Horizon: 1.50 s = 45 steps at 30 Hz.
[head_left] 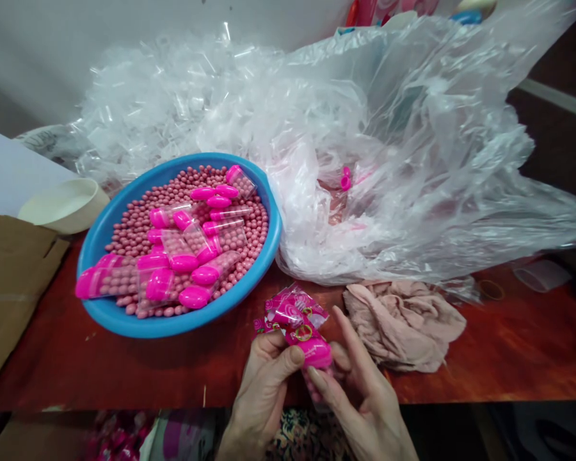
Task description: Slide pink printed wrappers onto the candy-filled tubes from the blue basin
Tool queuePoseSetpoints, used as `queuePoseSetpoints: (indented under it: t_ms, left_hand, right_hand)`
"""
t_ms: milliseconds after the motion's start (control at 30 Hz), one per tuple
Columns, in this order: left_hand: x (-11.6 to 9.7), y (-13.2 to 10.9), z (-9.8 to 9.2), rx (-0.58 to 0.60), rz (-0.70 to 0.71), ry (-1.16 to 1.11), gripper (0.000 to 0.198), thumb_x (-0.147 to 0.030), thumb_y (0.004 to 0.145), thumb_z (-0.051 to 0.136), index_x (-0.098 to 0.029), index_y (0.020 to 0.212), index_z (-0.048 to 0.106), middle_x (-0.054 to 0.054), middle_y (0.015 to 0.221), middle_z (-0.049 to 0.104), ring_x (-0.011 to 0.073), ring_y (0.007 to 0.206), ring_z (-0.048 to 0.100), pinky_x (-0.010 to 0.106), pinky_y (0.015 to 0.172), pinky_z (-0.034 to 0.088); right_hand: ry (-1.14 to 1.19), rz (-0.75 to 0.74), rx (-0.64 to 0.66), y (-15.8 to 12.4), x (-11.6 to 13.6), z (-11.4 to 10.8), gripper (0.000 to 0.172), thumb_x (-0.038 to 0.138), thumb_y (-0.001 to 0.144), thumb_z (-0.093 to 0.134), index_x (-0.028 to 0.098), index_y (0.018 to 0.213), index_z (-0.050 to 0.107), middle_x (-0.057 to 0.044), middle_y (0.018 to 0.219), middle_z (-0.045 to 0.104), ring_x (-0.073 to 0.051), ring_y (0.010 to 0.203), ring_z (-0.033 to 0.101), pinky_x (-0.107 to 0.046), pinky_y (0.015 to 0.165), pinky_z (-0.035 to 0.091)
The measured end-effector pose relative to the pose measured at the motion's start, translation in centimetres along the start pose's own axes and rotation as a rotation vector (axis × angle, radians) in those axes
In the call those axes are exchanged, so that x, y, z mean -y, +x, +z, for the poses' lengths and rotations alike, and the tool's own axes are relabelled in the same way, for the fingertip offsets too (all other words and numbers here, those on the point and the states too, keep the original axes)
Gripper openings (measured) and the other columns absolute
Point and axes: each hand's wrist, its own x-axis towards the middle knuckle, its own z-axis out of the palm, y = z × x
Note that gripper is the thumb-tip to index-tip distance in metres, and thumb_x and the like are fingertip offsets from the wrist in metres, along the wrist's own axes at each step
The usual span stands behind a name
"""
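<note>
Cardboard [9,288]: brown, flat at the far left, its edge on the table.
Paper [14,173]: a white sheet above the cardboard.
Cup [62,205]: cream, tipped on its side, just right of the paper and touching the basin.
Basin [173,323]: blue plastic, round, left of the hands, filled with pink beads [249,224].
Tubes [182,256]: clear sleeves with bright pink caps, bead-filled, lying scattered on the beads.
Left hand [262,390]: at the table's near edge, thumb and fingers closed in a narrow pinch on the packet.
Packet [292,310]: pink printed wrapper bunched around a tube, held between both hands, in front of the basin, with a small ring [303,331] on it.
Capsule [314,352]: the packet's pink cap, low in the bundle, resting against the right thumb.
Right hand [365,390]: close beside the left, thumb pressed on the packet, fingers spread behind it — a narrow hold.
Bag [388,147]: large clear plastic, crumpled behind the basin and hands, a pink piece [345,179] inside.
Cloth [403,326]: dusty pink, rumpled, just right of the right hand and below the bag.
Table [509,333]: reddish-brown top under everything — scuffed and glossy.
Tub [542,275]: small, clear, at the far right.
</note>
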Motion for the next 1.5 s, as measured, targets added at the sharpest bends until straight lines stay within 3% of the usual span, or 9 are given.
queuePoseSetpoints:
  t_ms: [167, 333, 500, 733, 900, 1033, 1200, 1300, 1500]
  left_hand:
    - [0.1, -0.1, 0.1, 0.031, -0.02, 0.044, 0.015, -0.02, 0.056, 0.081, -0.014, 0.066, 0.072, 0.004, 0.059, 0.07, 0.0142, 0.053, 0.061, 0.026, 0.058, 0.048]
    - [0.1, -0.1, 0.4, 0.014, -0.033, 0.034, 0.014, -0.021, 0.06, 0.079, -0.015, 0.071, 0.072, 0.005, 0.065, 0.071, 0.0151, 0.061, 0.063, 0.027, 0.064, 0.05]
    - [-0.5, 0.2, -0.5, -0.122, 0.286, 0.192, 0.04, -0.019, 0.069, 0.073, -0.022, 0.108, 0.064, 0.006, 0.098, 0.07, 0.017, 0.089, 0.063, 0.025, 0.079, 0.049]
    - [-2.7, 1.9, -1.8, -0.037, 0.376, 0.485, 0.013, -0.016, 0.068, 0.072, -0.019, 0.08, 0.07, 0.004, 0.09, 0.068, 0.0164, 0.081, 0.061, 0.024, 0.072, 0.049]
    - [-4.4, 2.3, -2.3, 0.101, 0.252, 0.556, 0.011, -0.016, 0.061, 0.076, -0.016, 0.058, 0.065, 0.006, 0.09, 0.062, 0.0188, 0.082, 0.057, 0.026, 0.071, 0.046]
    - [-4.8, 2.1, -2.5, 0.273, 0.085, 0.406, 0.023, -0.029, 0.056, 0.08, -0.015, 0.053, 0.063, 0.007, 0.083, 0.062, 0.0171, 0.071, 0.054, 0.025, 0.062, 0.043]
    - [-3.3, 2.2, -2.6, 0.108, 0.209, 0.171, 0.023, -0.033, 0.058, 0.079, -0.018, 0.071, 0.066, 0.007, 0.086, 0.068, 0.0197, 0.08, 0.06, 0.028, 0.072, 0.045]
    - [-1.9, 1.7, -2.3, 0.051, 0.159, 0.212, 0.043, -0.028, 0.052, 0.083, -0.019, 0.092, 0.069, 0.007, 0.086, 0.071, 0.0211, 0.077, 0.063, 0.031, 0.074, 0.047]
    - [0.2, 0.4, -0.9, 0.11, 0.011, 0.246, 0.014, -0.025, 0.065, 0.075, -0.014, 0.073, 0.073, 0.005, 0.06, 0.069, 0.0183, 0.057, 0.062, 0.031, 0.063, 0.05]
  right_hand:
    - [-0.364, -0.216, 0.005, -0.2, -0.9, -0.1, 0.063, 0.019, 0.089, 0.049, 0.023, 0.145, 0.021, -0.005, 0.114, 0.068, -0.017, 0.094, 0.068, -0.024, 0.079, 0.056]
    - [-0.529, -0.447, 0.006, -0.1, -1.9, -0.6, 0.053, 0.013, 0.088, 0.049, 0.019, 0.139, 0.037, -0.008, 0.13, 0.057, -0.022, 0.11, 0.06, -0.029, 0.091, 0.051]
    - [-0.55, -0.387, 0.047, 0.4, -1.7, -1.1, 0.046, 0.017, 0.09, 0.048, 0.015, 0.135, 0.043, -0.01, 0.122, 0.063, -0.02, 0.104, 0.064, -0.027, 0.089, 0.052]
    - [-0.531, -0.479, 0.132, 0.7, -1.6, -1.3, 0.047, 0.011, 0.087, 0.048, 0.016, 0.134, 0.043, -0.01, 0.113, 0.067, -0.019, 0.096, 0.067, -0.024, 0.082, 0.054]
    - [-0.521, -0.464, 0.22, 0.8, -1.8, -1.5, 0.052, 0.009, 0.087, 0.047, 0.019, 0.137, 0.036, -0.009, 0.112, 0.067, -0.017, 0.094, 0.068, -0.022, 0.079, 0.054]
    - [-0.508, -0.449, 0.272, 0.8, -1.6, -1.8, 0.048, 0.011, 0.087, 0.048, 0.021, 0.134, 0.042, -0.007, 0.117, 0.066, -0.018, 0.101, 0.065, -0.024, 0.083, 0.054]
    - [-0.522, -0.34, 0.233, 1.0, -1.0, -1.9, 0.04, 0.02, 0.089, 0.047, 0.019, 0.129, 0.05, -0.008, 0.117, 0.066, -0.02, 0.102, 0.065, -0.026, 0.085, 0.054]
    - [-0.479, -0.261, 0.229, 1.3, -0.8, -2.0, 0.038, 0.022, 0.089, 0.048, 0.019, 0.127, 0.052, -0.008, 0.114, 0.067, -0.02, 0.097, 0.067, -0.026, 0.083, 0.054]
    - [-0.289, -0.087, 0.097, 0.9, -1.1, -1.5, 0.042, 0.027, 0.083, 0.059, 0.018, 0.124, 0.05, -0.004, 0.083, 0.072, -0.015, 0.069, 0.069, -0.02, 0.064, 0.056]
